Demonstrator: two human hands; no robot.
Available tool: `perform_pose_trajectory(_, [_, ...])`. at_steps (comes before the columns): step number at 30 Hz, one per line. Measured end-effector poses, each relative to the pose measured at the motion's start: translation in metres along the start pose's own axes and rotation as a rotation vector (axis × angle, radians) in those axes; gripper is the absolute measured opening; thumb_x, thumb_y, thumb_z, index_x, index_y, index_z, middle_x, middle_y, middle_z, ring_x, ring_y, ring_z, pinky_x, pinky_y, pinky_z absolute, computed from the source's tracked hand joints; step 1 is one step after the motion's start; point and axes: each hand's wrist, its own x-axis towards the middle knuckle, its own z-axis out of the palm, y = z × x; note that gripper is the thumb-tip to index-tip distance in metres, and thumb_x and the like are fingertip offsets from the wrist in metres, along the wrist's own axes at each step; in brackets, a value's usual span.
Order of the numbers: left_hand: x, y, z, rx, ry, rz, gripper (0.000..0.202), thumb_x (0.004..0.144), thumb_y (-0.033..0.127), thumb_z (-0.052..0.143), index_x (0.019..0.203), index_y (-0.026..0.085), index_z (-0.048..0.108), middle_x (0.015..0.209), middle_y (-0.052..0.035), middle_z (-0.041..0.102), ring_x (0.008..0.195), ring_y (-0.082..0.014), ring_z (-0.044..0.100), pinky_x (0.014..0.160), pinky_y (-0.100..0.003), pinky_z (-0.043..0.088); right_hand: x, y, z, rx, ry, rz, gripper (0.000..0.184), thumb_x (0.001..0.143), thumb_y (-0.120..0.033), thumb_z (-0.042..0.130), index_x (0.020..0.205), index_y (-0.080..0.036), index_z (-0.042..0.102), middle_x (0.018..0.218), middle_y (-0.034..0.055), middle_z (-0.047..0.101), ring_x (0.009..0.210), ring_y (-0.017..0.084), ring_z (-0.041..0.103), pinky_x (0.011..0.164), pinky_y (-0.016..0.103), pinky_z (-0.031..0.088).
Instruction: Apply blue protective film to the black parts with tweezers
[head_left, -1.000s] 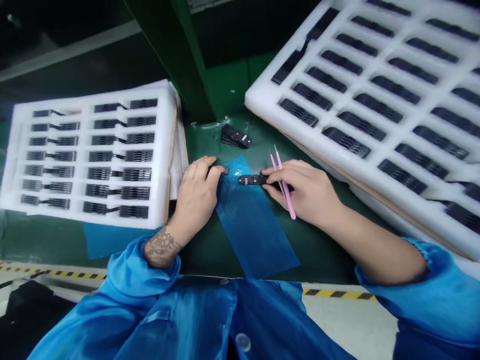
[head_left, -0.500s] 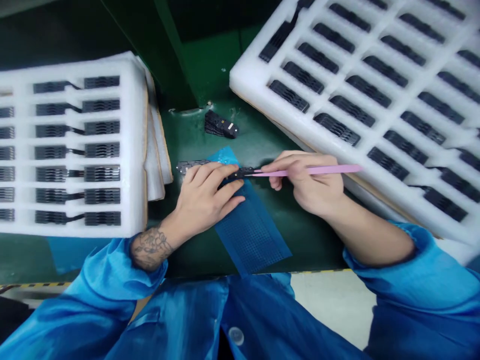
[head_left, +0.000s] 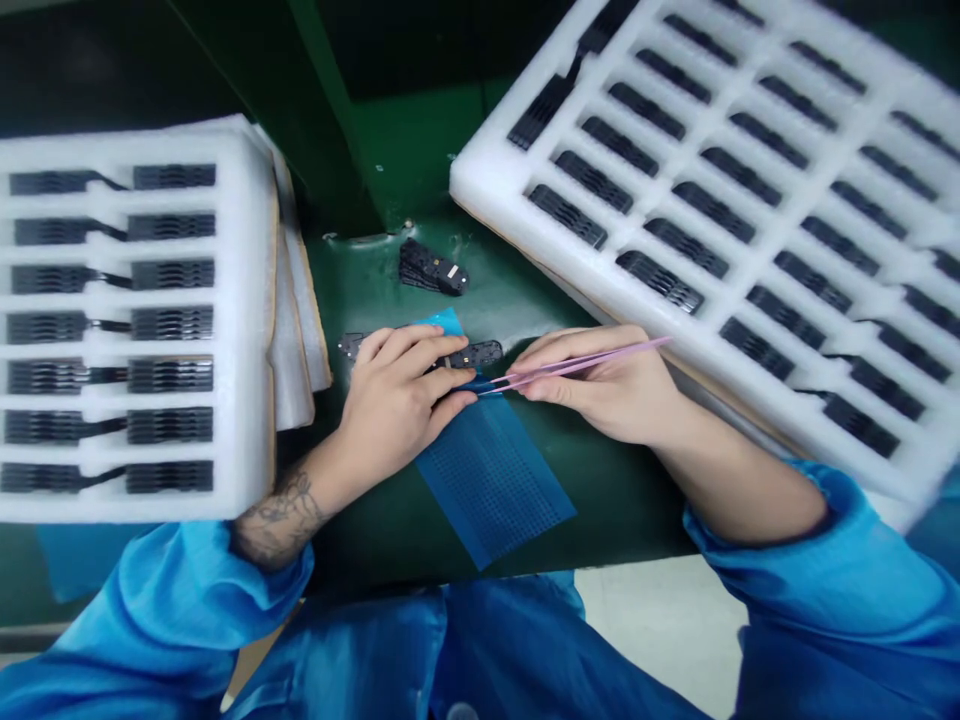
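My left hand [head_left: 401, 395] presses its fingers over a long, thin black part [head_left: 480, 353], holding it down. The part's right end sticks out past the fingertips, and its middle is hidden under the hand. Beneath lies a blue sheet [head_left: 495, 480] covered with small printed marks. My right hand [head_left: 600, 385] is closed around pink tweezers [head_left: 570, 364]. The tweezers' prongs are slightly apart, with the tips at the blue sheet beside my left thumb and forefinger. Whether anything is between the tips is too small to tell.
A small fanned stack of black parts [head_left: 433, 268] lies behind my hands on the green table [head_left: 360, 510]. At left stands a white foam tray [head_left: 244, 400] filled with black parts. A second white foam tray [head_left: 480, 170] sits at right, tilted in view.
The tweezers' tips have moved off the black part, down and left to the blue sheet by my left fingertips. Their two prongs now show apart. The whole view has shifted slightly.
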Motion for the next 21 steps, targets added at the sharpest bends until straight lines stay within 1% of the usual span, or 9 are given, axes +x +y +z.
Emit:
perform_pose_trajectory(3, [0.000,0.000,0.002,-0.013,0.017,-0.001,0.013,0.094,0.036,0.069,0.102,0.029,0.077,0.125,0.0017,0.073,0.122,-0.0247,0.062,0.100,-0.046,0.041,-0.002,0.004,0.008,-0.112,0.122,-0.025,0.015,0.076,-0.031,0.087,0.088,-0.025,0.081,0.084,0.0019,0.081,0.074,0.018,0.076,0.066,0.030,0.062])
perform_pose_trajectory(5, [-0.001,0.000,0.003,-0.011,0.026,0.006,0.013,0.094,0.036,0.069,0.102,0.029,0.077,0.125,0.0026,0.073,0.122,-0.0242,0.062,0.101,-0.045,0.041,-0.004,0.005,0.012,-0.159,0.150,-0.052,0.015,0.076,-0.031,0.086,0.089,-0.025,0.081,0.085,0.0017,0.081,0.074,0.018,0.076,0.066,0.029,0.063])
perform_pose_trajectory(9, [-0.001,0.001,0.004,-0.010,0.033,0.008,0.011,0.094,0.035,0.069,0.099,0.030,0.077,0.123,0.0037,0.074,0.119,-0.0235,0.062,0.100,-0.046,0.041,-0.005,0.005,0.015,-0.206,0.151,-0.082,0.013,0.077,-0.030,0.085,0.089,-0.026,0.081,0.086,0.0016,0.081,0.075,0.019,0.077,0.067,0.031,0.064])
perform_pose_trajectory(14, [0.001,0.001,0.005,-0.022,0.025,-0.010,0.011,0.092,0.036,0.071,0.098,0.030,0.077,0.123,0.0020,0.074,0.119,-0.0248,0.062,0.099,-0.047,0.040,-0.005,0.004,0.016,-0.227,0.162,-0.082,0.012,0.078,-0.032,0.085,0.089,-0.028,0.081,0.088,0.0011,0.081,0.075,0.021,0.077,0.068,0.035,0.065])
perform_pose_trajectory(21, [0.001,0.002,0.004,-0.034,0.016,-0.027,0.011,0.093,0.037,0.070,0.095,0.029,0.078,0.123,0.0012,0.074,0.119,-0.0246,0.062,0.100,-0.047,0.039,-0.004,0.003,0.020,-0.248,0.155,-0.115,0.010,0.080,-0.029,0.083,0.090,-0.028,0.082,0.088,0.0006,0.081,0.077,0.021,0.077,0.070,0.033,0.065])
